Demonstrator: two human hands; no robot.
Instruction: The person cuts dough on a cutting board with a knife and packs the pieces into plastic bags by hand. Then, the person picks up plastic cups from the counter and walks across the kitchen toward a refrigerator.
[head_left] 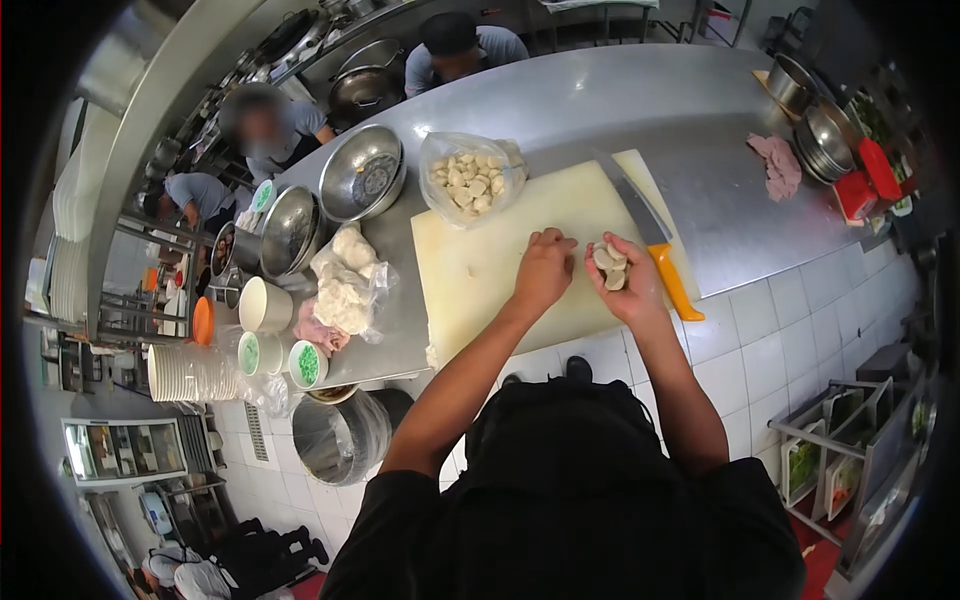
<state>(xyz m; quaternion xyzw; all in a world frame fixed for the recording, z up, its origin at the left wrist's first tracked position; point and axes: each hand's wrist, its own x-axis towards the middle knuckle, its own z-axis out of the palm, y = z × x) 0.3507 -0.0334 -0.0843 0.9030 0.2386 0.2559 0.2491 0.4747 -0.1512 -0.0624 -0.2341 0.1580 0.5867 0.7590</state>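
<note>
Well, the fingers of my right hand [628, 280] are bent in a cup around several pale pieces [610, 266], which sit on the palm. My left hand [547, 268] is just beside it, fingers curled in, and I cannot tell whether they pinch anything. Both hands are over the right part of the cutting board [480, 318], whose bare left half gives me room to set things down; one small scrap [471, 271] lies there. At the board's far left corner an open bag [466, 184] bulges with more such pieces. Close by on my right, a knife [672, 278] lies along the board's right side, its yellow handle reaching the near edge of the table [590, 105]. Past the knife, bare steel runs wide to a pink cloth [776, 166] and stacked metal bowls [822, 143] near the right end. My left is tighter: large steel bowls [362, 172], bags of dough [347, 285] and cups [308, 364] crowd up to that edge, with a bin [328, 438] below on the floor.
</note>
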